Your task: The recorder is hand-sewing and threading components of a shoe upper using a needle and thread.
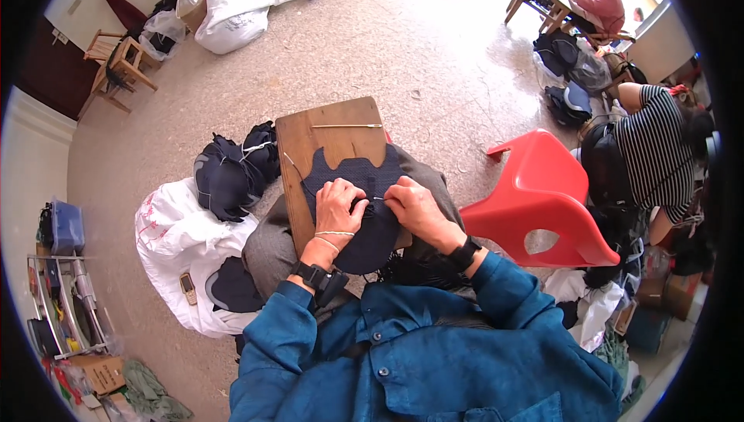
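A dark navy mesh fabric piece (360, 168) with a notched far edge lies on a wooden board (298, 131) in front of me. My left hand (338, 209) rests on it, fingers bent and pinching the cloth near its middle. Opposite, the closed fingertips of my right hand (418, 209) hold a thin, pale, needle-like thing (378, 199) against the fabric; its exact kind is too small to make out. Across the board's far part lies a slim light stick (347, 126). A thin cord (290, 160) runs by the board's left edge.
A red plastic chair (542, 189) stands close on my right, beside a person in a striped top (659, 151). Dark tied bundles (232, 174) and a white sack (174, 228) with a phone (187, 289) lie left. Another person (608, 3) sits far right.
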`<state>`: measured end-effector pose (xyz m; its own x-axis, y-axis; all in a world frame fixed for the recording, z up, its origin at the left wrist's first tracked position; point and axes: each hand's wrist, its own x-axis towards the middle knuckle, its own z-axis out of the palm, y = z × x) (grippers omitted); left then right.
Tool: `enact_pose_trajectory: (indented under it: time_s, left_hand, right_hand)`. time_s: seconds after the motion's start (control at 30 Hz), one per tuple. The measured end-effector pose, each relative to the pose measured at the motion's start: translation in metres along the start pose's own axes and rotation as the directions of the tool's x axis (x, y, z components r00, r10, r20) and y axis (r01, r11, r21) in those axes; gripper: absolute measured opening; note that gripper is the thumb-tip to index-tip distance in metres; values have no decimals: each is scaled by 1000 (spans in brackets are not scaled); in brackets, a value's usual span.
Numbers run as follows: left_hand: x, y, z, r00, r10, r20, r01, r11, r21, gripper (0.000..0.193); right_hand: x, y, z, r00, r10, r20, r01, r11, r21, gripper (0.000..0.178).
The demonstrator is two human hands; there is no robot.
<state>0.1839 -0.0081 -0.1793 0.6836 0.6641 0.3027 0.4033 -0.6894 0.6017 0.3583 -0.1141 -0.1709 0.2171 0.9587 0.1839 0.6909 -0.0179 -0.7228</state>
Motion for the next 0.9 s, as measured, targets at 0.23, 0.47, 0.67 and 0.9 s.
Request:
enact_pose_trajectory:
  time_s: [0.23, 0.47, 0.67, 0.9]
  left_hand:
    - [-1, -7, 5, 999, -34, 6, 34, 997, -62, 20]
    - [-3, -11, 7, 999, -49, 2, 49, 997, -61, 27]
    - [-3, -12, 6, 997, -70, 17, 71, 995, -64, 29]
    - [2, -21, 9, 997, -78, 17, 79, 994, -77, 22]
  right_hand:
    - [16, -10, 0, 991, 62, 122, -30, 967, -254, 7]
    - [30, -6, 9, 969, 27, 246, 41, 963, -267, 7]
    - [31, -1, 10, 978, -38, 203, 80, 976, -201, 4]
    - [32, 8, 9, 976, -122, 180, 117, 992, 37, 5]
